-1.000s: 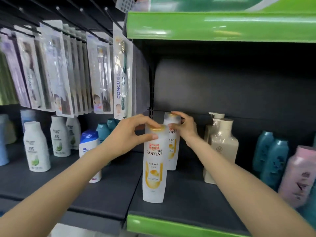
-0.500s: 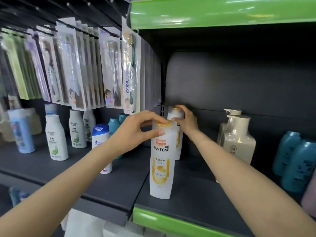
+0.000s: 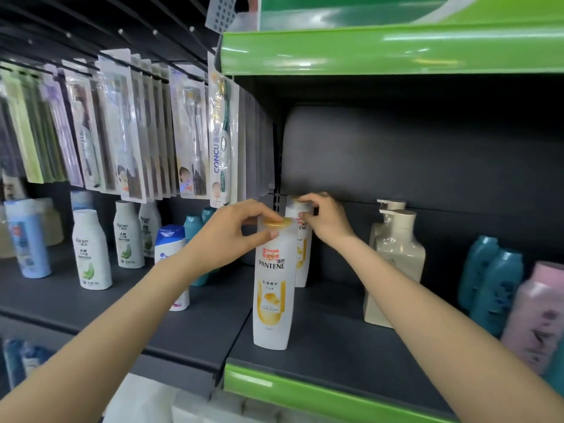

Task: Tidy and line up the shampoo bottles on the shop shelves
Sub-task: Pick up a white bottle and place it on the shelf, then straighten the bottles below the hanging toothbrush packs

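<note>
Head view: dark shelf (image 3: 335,358), green front edge.
Left hand (image 3: 225,236): fingers grasp front Pantene bottle (image 3: 271,300) cap, near edge.
Right hand (image 3: 326,222): fingers grasp rear Pantene bottle (image 3: 302,257), largely hidden.
Open room: bare shelf before pump bottles (image 3: 396,264).

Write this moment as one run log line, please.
left hand: grips front Pantene bottle at cap | right hand: grips rear Pantene bottle at top | both bottles upright on shelf

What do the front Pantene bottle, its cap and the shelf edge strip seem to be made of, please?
Front Pantene bottle: apparently opaque white plastic, smooth with soft sheen. Its cap: glossy golden-yellow plastic, probably. Shelf edge strip: shiny green, bright highlights; plastic or painted metal, unclear.
</note>
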Action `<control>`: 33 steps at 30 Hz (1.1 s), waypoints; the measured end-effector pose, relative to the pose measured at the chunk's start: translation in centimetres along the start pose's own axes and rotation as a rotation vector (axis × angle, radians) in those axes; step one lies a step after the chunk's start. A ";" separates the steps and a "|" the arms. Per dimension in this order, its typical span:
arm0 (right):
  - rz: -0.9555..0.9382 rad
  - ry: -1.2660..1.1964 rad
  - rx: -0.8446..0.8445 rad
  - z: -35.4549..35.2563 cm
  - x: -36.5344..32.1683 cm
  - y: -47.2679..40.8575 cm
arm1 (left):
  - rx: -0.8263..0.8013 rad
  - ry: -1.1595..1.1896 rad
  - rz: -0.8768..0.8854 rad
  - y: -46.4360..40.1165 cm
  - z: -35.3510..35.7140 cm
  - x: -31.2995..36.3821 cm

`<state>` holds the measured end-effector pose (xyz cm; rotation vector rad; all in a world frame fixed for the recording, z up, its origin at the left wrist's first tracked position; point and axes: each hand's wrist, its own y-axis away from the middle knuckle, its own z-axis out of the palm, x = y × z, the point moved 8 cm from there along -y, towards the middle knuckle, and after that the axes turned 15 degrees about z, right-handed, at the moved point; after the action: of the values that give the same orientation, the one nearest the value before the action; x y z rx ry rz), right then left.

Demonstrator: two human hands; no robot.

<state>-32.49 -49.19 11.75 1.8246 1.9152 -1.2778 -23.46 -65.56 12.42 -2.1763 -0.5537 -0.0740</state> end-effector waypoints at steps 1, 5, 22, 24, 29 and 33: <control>-0.011 -0.016 -0.012 -0.3 -0.6 0.5 | 0.002 -0.020 -0.003 -0.1 -0.1 0.2; -0.033 -0.134 -0.066 -1.9 -3.3 2.4 | 0.097 -0.066 -0.051 0.2 -0.8 0.9; -0.183 -0.040 -0.213 6.1 -15.2 10.4 | 0.389 -0.288 -0.440 12.3 -11.4 -6.0; -0.126 -0.033 -0.225 9.0 -15.2 10.6 | 0.340 -0.281 -0.436 13.4 -12.4 -7.9; 0.024 0.024 -0.167 14.3 -14.9 9.9 | 0.168 -0.177 -0.403 14.7 -13.8 -12.1; 0.109 0.049 -0.106 16.6 -14.4 9.7 | 0.014 -0.071 -0.383 15.3 -12.8 -14.9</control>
<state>-27.47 -72.17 7.09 1.8951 1.8415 -1.0862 -28.75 -88.87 5.41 -2.0394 -1.0035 -0.1984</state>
